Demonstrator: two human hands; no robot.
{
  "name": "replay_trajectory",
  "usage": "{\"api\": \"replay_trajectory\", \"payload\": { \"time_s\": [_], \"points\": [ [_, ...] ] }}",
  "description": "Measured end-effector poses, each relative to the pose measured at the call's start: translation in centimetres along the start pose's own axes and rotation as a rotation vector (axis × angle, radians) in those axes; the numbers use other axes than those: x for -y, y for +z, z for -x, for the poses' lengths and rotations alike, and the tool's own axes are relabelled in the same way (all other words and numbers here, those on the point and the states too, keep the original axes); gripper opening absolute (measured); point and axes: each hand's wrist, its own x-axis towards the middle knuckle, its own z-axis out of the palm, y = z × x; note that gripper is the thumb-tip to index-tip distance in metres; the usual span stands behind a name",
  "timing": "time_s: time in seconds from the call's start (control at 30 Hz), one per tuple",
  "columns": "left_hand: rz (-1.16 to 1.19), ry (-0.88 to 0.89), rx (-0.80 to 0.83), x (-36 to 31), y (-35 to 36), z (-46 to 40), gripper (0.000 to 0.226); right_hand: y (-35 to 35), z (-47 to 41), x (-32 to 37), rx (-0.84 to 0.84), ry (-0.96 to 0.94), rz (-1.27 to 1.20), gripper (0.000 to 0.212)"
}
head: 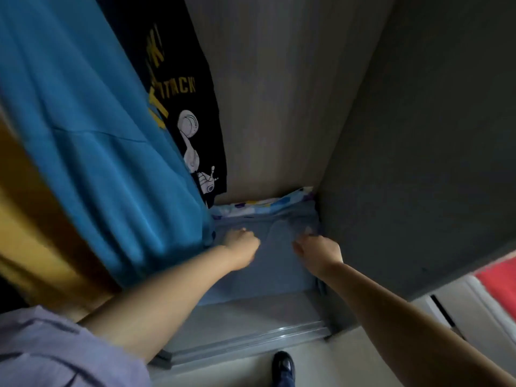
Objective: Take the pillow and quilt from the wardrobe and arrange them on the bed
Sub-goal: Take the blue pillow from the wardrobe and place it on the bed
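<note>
A folded blue quilt point(275, 263) lies on the floor of the wardrobe point(245, 319). Behind it, against the back wall, a patterned white, blue and yellow pillow point(268, 203) shows only its top edge. My left hand point(243, 244) rests on the quilt's left part with fingers curled into the fabric. My right hand point(318, 250) grips the quilt's right edge near the wardrobe's side wall. Both hands are blurred by motion.
Hanging clothes fill the left: a teal garment point(97, 135), a yellow one point(25, 233) and a black printed T-shirt point(181, 93). The dark wardrobe side panel point(418, 163) stands at the right. A metal door track point(251, 339) runs along the front. My shoe point(283, 364) is on the floor.
</note>
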Motion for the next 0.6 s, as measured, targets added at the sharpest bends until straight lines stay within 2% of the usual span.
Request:
{"api": "replay_trajectory", "payload": {
  "time_s": [0.2, 0.37, 0.5, 0.6],
  "points": [
    [0.280, -0.202, 0.050, 1.7, 5.5, -9.8, 0.037, 5.6, -10.9, -3.9, 0.149, -0.149, 0.068, 0.047],
    [0.274, -0.311, 0.083, 3.7, 12.6, -18.1, 0.046, 13.2, -20.4, -4.1, 0.195, -0.241, 0.105, 0.055],
    [0.199, -0.274, 0.117, 5.6, 18.5, -23.2, 0.062, 18.5, -26.1, -3.9, 0.190, -0.273, 0.115, 0.060],
    [0.154, -0.247, 0.034, 7.5, 23.5, -28.6, 0.071, 23.7, -31.4, -4.1, 0.154, -0.316, 0.114, 0.065]
  ]
}}
